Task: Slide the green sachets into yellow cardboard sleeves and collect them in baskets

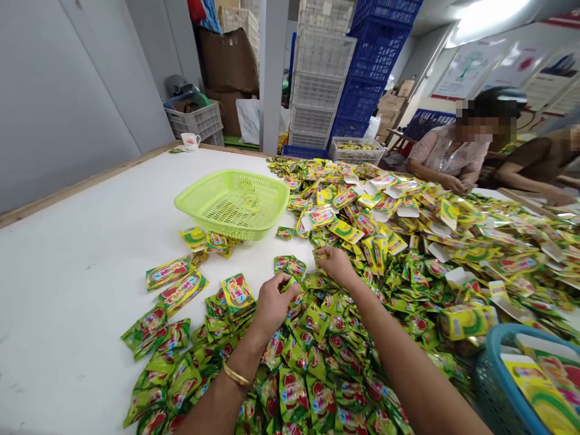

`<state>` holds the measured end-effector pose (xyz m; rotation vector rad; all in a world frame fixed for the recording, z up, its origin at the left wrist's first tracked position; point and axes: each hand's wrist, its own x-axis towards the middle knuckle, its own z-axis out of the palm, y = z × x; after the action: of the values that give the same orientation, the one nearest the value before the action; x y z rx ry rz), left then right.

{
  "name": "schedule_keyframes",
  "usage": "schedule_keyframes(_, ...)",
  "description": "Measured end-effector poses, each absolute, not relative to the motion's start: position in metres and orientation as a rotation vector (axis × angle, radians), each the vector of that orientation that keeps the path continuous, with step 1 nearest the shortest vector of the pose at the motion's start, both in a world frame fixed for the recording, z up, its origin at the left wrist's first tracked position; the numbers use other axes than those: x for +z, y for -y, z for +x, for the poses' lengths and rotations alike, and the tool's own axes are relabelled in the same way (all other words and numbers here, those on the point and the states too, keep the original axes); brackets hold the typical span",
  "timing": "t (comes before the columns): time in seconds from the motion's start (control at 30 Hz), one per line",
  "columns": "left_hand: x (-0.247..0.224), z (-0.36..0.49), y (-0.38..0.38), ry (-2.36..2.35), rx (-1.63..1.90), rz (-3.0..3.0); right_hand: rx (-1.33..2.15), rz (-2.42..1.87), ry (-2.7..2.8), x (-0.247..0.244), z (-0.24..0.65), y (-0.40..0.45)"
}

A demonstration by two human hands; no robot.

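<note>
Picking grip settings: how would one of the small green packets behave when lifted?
A green packet would probably flex, as the wrapper looks creased. It may be slippery, since the surface has a glossy sheen. Likely light too, being small beside the left hand.

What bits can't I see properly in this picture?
All in the head view:
Right hand: whether it grips anything, hidden by the hand itself.
Green packets: lower ones, hidden under others.
Blue basket: its bottom, cut off by the picture's edge.
Wall posters: words, too blurred to read.
</note>
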<state>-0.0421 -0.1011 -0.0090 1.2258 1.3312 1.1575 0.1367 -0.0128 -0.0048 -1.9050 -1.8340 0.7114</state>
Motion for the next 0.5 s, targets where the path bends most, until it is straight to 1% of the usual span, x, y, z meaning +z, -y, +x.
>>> schedule_keyframes(0.17, -0.004, -0.04, 0.103, -1.099, 1.256, 0.87, 1.002, -1.531, 1.629, 0.014, 0.144, 0.044)
schedule_keyframes(0.3, 0.002, -0.038, 0.106, -0.943, 1.294, 0.828, 1.141, -1.371, 1.592, 0.005, 0.124, 0.078)
schedule_keyframes(0.4, 0.0, -0.04, 0.105, -1.028, 1.222, 0.96, 1.128, -1.38, 1.62, -0.006, 0.11, 0.09)
schedule_keyframes(0.5, -0.006, -0.042, 0.102, -1.16, 1.193, 1.071, 0.972, -1.5, 1.632, -0.005, 0.12, 0.08)
